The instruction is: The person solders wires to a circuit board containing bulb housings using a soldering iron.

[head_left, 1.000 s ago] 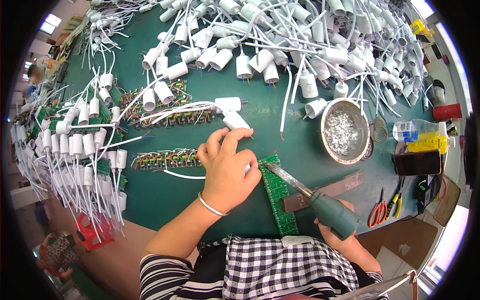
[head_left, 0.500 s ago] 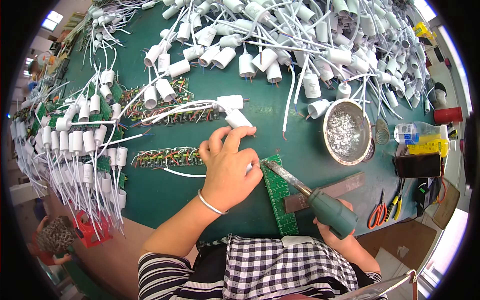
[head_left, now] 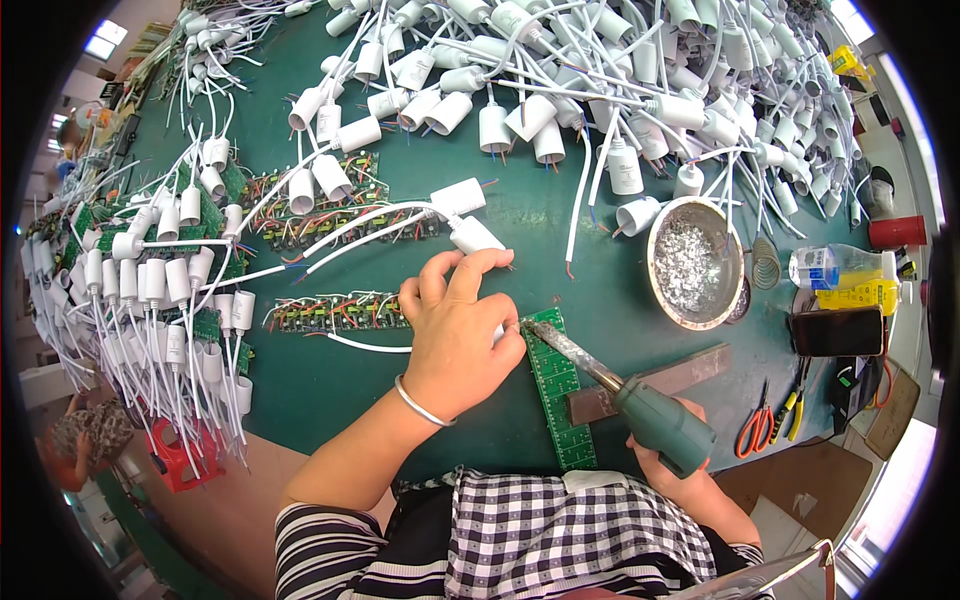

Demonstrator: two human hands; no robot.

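My left hand (head_left: 462, 335) is closed in a pinch on a small white cylinder, mostly hidden by my fingers. A white cable (head_left: 370, 348) runs out to the left from under this hand. Just beyond my raised fingers lie two more white cylinders with cables (head_left: 458, 197). My right hand (head_left: 665, 462) grips the green handle of a soldering iron (head_left: 640, 405). The iron's metal tip meets the upper end of a narrow green circuit board (head_left: 562, 395), close to my left fingertips. A brown bar (head_left: 660, 382) lies across the board's right edge.
A large heap of white corded cylinders (head_left: 620, 60) fills the far side. Populated circuit boards (head_left: 340, 312) lie left. At right stand a bowl of silvery flakes (head_left: 692, 262), a bottle (head_left: 850, 275), a phone (head_left: 838, 331), orange-handled scissors (head_left: 755, 432) and pliers (head_left: 792, 412).
The two loose white cylinders beyond my left hand have shifted a little, and their cables have swung. Both hands and the iron stay nearly still. A person at far left has moved.
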